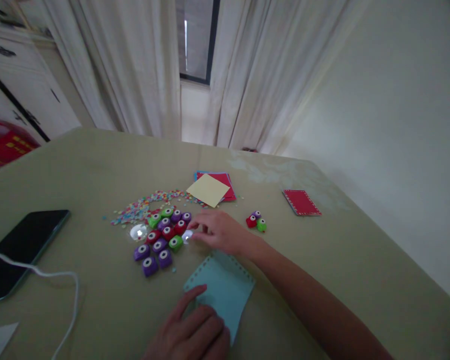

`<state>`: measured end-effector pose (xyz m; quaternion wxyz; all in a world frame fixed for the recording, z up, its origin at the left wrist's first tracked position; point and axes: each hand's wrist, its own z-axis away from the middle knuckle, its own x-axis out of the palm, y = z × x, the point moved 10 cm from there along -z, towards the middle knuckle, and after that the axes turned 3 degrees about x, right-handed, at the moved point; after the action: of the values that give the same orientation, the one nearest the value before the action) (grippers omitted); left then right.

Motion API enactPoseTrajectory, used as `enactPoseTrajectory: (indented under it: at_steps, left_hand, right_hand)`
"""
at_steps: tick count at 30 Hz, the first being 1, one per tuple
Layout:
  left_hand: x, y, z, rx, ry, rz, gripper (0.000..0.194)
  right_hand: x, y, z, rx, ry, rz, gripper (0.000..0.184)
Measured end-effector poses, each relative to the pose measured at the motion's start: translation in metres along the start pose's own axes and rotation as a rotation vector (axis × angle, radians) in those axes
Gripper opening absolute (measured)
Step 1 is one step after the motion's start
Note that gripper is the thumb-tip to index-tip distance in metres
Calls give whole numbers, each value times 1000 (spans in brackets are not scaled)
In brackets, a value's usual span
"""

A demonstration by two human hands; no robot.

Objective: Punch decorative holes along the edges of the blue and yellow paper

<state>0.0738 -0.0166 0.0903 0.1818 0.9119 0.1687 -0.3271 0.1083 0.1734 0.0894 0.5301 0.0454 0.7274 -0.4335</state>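
My left hand (197,332) rests on a light blue sheet of paper (228,290), index finger stretched out, other fingers bent. Dots or small holes run along the sheet's edges. Over its far side reaches my right hand (219,231), thumb and index finger apart beside a shiny white round thing (187,236); whether they touch it I cannot tell. Left of these fingertips lies a cluster of purple, red and green eye-patterned beads (159,245). Another shiny white round piece (138,232) sits at the cluster's left. Nothing shows held in either hand.
Small pastel bits (138,210) are scattered behind the beads. A yellow square (209,190) overlaps a red one (228,187). Three beads (256,220) and a red dotted-edge square (302,202) lie rightward. A black phone (22,250) and white cable (56,273) are at left.
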Motion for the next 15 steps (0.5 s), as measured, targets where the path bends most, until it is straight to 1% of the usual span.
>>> enactPoseTrajectory:
  at_steps: [1,3,4,6,8,10,13,15]
  left_hand:
    - [9,-5,0,-24,-20,-7,22]
    - [20,-13,4,-42,-65,-17,24]
    - [24,-16,6,-44,-104,-29,25]
    - [26,-21,11,-44,-190,-69,22]
    - [25,-27,14,-53,-263,-107,20]
    - [22,-30,13,-47,-310,-108,24]
    - [18,-36,9,-46,-318,-58,33]
    - [14,-43,9,-78,-303,-67,35]
  right_hand:
    - [8,-8,-2,-45,-23,35,18]
    - [23,-21,-5,-114,-62,108,24]
    - [29,-25,-6,-132,-73,144,25]
    - [35,-28,-8,-151,-72,204,24]
    - [36,-30,-7,-178,-60,235,21]
    - [37,-30,-4,-206,-64,234,17]
    - [34,-24,0,-178,-63,166,17]
    - [22,-15,4,-113,22,75,21]
